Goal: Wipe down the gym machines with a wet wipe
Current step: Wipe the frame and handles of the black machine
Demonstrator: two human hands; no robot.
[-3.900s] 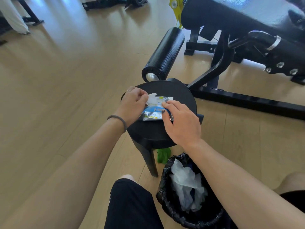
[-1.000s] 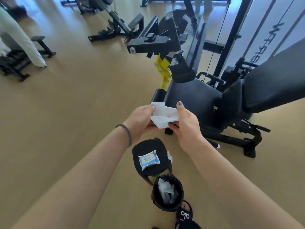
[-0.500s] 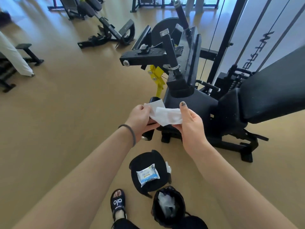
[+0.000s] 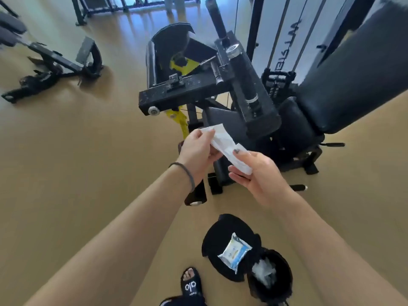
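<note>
- A white, partly folded wet wipe [image 4: 227,149] is stretched between the two hands, in the air in front of the black padded gym machine [image 4: 242,89].
- The left hand [image 4: 198,151] pinches the wipe's upper, far end between thumb and fingers; the right hand [image 4: 258,173] pinches its lower, near end, thumb on top.
- The hands are apart, each clamped on one end of the wipe.
- The wipe's long axis runs diagonally, from upper left by the left hand down to lower right by the right hand.
- Below, a blue-and-white wipe packet [image 4: 235,252] lies on a round black stool [image 4: 218,237], touching a black-lined bin [image 4: 280,281] of used wipes, on the wooden floor [image 4: 77,173].
</note>
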